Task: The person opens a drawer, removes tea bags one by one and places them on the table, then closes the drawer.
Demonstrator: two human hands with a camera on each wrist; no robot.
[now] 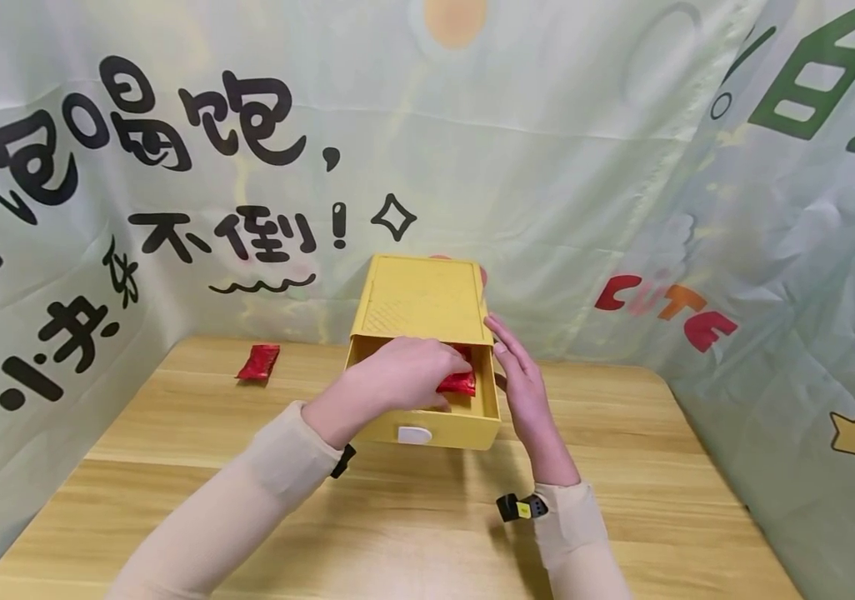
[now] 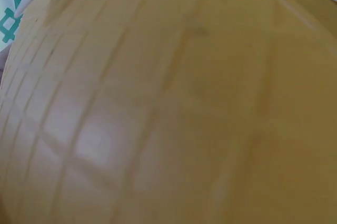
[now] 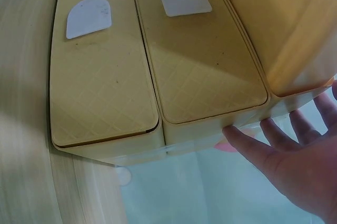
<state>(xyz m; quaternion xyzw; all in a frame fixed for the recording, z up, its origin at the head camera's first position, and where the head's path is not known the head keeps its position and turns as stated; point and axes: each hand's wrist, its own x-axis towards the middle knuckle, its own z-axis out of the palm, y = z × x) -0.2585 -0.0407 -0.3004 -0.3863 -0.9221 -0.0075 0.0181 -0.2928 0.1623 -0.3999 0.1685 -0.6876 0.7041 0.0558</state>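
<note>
Seems partway: has drawer open, left grip at red packet, unclear if pinching, right grip straight-fingered, second packet untouched.

A shiny red packet is inside the pulled-out yellow drawer.

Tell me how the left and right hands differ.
The left hand reaches into the open drawer; the right hand lies against the side of the yellow box. The left hand's fingers bend downward, while the right hand's are stretched out. Both emerge from pale sleeves.
</note>
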